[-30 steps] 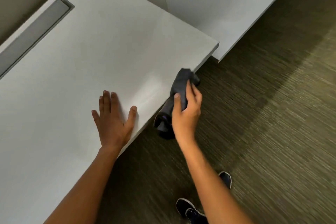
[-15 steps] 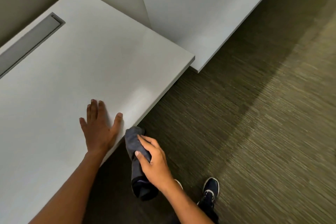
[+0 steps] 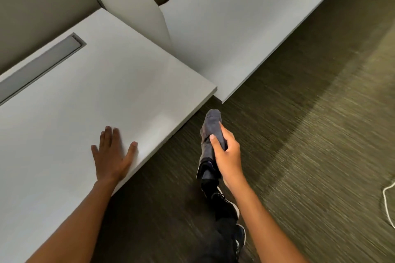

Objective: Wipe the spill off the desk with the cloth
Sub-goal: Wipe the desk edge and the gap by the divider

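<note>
The light grey desk (image 3: 89, 96) fills the left half of the view. My left hand (image 3: 112, 157) lies flat on it near its front edge, fingers spread, holding nothing. My right hand (image 3: 227, 156) is off the desk, over the carpet to the right of the edge, closed around a bunched dark grey cloth (image 3: 211, 126). The cloth sticks up past my fingers and hangs down below my hand. No spill shows on the desk surface.
A grey cable-tray slot (image 3: 40, 66) runs along the desk's back left. A white divider panel (image 3: 136, 10) separates it from a second desk (image 3: 245, 28) at the back right. Dark striped carpet (image 3: 310, 145) lies to the right, with a white cord (image 3: 388, 200) at the far right. My shoes (image 3: 228, 205) are below.
My right hand with the cloth dropped down beside the desk edge, then rose and shifted right, away from the desk. My left hand stays flat on the desk. The view has tilted up.
</note>
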Demonstrator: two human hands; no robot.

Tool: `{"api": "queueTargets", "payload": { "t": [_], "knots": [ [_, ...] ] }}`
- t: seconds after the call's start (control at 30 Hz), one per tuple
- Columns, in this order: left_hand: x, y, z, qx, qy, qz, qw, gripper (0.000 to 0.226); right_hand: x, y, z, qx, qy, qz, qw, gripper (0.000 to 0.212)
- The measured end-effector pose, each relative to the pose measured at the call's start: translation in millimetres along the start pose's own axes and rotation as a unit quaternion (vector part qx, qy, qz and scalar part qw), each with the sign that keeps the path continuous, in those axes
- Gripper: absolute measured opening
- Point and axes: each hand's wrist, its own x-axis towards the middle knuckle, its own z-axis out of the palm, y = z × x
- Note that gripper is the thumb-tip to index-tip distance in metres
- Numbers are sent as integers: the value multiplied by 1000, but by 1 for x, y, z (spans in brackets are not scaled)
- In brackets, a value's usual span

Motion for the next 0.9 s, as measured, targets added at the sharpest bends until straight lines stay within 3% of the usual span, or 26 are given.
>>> {"api": "queueTargets", "payload": {
  "t": [0.3,0.67,0.9],
  "knots": [
    [20,39,-22,-59,24,-56,996,93,72,-53,9,-34,-38,-22,998,40],
    [80,152,-14,-148,13,-23,989,92,150,-86,-5,-58,-52,-23,997,42],
    [85,198,-2,-140,12,-39,989,83,212,-90,-43,-108,-128,22,986,45]
  ]
}}
